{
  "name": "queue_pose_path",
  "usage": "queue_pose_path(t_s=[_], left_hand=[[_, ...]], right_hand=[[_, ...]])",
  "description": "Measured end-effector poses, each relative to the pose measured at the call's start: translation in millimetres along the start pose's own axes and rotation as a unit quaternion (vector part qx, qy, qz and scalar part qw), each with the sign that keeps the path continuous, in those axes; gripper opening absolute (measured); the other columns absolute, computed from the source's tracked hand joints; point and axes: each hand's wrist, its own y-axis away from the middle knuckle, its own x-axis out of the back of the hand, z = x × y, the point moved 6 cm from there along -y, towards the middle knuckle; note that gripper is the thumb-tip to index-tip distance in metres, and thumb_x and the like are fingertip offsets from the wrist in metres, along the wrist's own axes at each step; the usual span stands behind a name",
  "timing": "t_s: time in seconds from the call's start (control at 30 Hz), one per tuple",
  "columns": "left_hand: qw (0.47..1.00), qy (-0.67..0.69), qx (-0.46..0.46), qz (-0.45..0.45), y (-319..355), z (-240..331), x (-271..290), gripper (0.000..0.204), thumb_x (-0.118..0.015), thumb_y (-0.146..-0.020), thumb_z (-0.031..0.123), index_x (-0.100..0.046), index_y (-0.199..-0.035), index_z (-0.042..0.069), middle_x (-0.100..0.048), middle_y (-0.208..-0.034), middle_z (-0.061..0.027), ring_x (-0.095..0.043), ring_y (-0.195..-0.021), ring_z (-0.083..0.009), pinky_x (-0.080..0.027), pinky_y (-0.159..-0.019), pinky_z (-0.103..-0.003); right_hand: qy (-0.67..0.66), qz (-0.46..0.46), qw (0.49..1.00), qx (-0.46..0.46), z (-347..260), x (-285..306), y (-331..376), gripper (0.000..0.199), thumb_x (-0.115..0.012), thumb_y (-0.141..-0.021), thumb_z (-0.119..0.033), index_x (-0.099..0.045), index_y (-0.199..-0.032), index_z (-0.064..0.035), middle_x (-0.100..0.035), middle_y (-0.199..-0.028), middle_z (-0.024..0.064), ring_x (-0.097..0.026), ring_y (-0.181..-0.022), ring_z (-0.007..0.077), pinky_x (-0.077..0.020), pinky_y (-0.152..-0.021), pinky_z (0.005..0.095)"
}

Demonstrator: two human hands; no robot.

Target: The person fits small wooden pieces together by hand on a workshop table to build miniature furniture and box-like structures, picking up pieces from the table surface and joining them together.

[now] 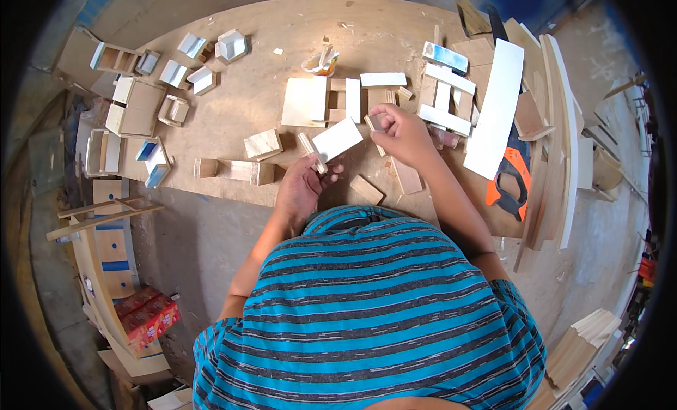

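My left hand [305, 183] is closed around a small wooden piece made of a white-faced panel [338, 140] and a plywood strip [309, 149] standing at its left end. The piece is held tilted above the near edge of the workbench. To the right of the panel, my right hand [403, 133] pinches a small plywood block [373, 123] between thumb and fingers. A narrow gap parts this block from the panel. Just beyond my hands lies a white-and-wood board assembly [305, 101]. A loose wooden block [367, 189] rests near my body.
A small tub [321, 63] with a stick in it stands farther back. Several small box-like wooden pieces [231, 46] cover the bench's left side. At right lie a framed wooden assembly [446, 99], a long white board [496, 110] and a handsaw [509, 183] with an orange handle.
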Motion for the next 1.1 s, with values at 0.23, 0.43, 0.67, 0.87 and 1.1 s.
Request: queue_pose_path(t_s=[0.23, 0.43, 0.67, 0.87, 1.1], left_hand=[[1.000, -0.023, 0.004, -0.007, 0.7, -0.8, -6.8, 0.035, -0.050, -0.093, 0.023, -0.053, -0.118, -0.001, -0.064, -0.107, -0.0115, -0.063, -0.092, -0.0212, -0.049, -0.080, -0.031], [0.995, -0.092, -0.024, -0.032, 3.3, 7.6, -14.3, 0.032, -0.053, -0.092, 0.021, -0.058, -0.115, 0.000, -0.066, -0.104, -0.0077, -0.063, -0.090, -0.0173, -0.049, -0.080, -0.030], [0.987, -0.150, -0.026, -0.043, 0.8, 7.3, -12.2, 0.031, -0.059, -0.089, 0.019, -0.063, -0.114, 0.001, -0.068, -0.100, -0.0068, -0.064, -0.085, -0.0165, -0.048, -0.082, -0.028], [0.976, -0.207, -0.049, -0.054, 1.1, 11.2, -15.7, 0.030, -0.062, -0.089, 0.017, -0.062, -0.114, 0.000, -0.067, -0.101, -0.0065, -0.062, -0.087, -0.0130, -0.046, -0.082, -0.027], [0.966, -0.237, -0.074, -0.074, 1.5, 9.3, -15.9, 0.028, -0.064, -0.089, 0.013, -0.061, -0.113, -0.001, -0.067, -0.100, -0.0071, -0.061, -0.091, -0.0121, -0.047, -0.082, -0.026]], right_hand=[[-0.358, -0.115, 0.925, -0.050, 0.5, -12.3, 12.7, 0.049, -0.063, -0.089, -0.017, -0.047, -0.135, -0.0076, -0.061, -0.108, 0.0002, -0.055, -0.093, 0.0058, -0.0466, -0.078, 0.0223], [-0.457, -0.123, 0.878, -0.076, 9.6, -14.8, 13.8, 0.049, -0.066, -0.087, -0.015, -0.050, -0.131, 0.0001, -0.062, -0.111, 0.0033, -0.058, -0.096, 0.0082, -0.0484, -0.083, 0.0237], [-0.454, -0.119, 0.881, -0.060, 17.3, -13.6, 13.6, 0.047, -0.069, -0.085, -0.014, -0.054, -0.127, 0.0026, -0.062, -0.116, 0.0053, -0.058, -0.100, 0.0097, -0.0467, -0.088, 0.0245], [-0.416, -0.110, 0.903, 0.000, 14.1, -5.2, 15.9, 0.049, -0.070, -0.083, -0.010, -0.053, -0.127, 0.0021, -0.062, -0.115, 0.0055, -0.058, -0.101, 0.0105, -0.0464, -0.089, 0.0256], [-0.383, -0.111, 0.917, 0.018, 4.3, 4.2, 24.9, 0.051, -0.069, -0.083, -0.009, -0.050, -0.129, 0.0011, -0.060, -0.115, 0.0044, -0.057, -0.101, 0.0102, -0.0468, -0.089, 0.0262]])
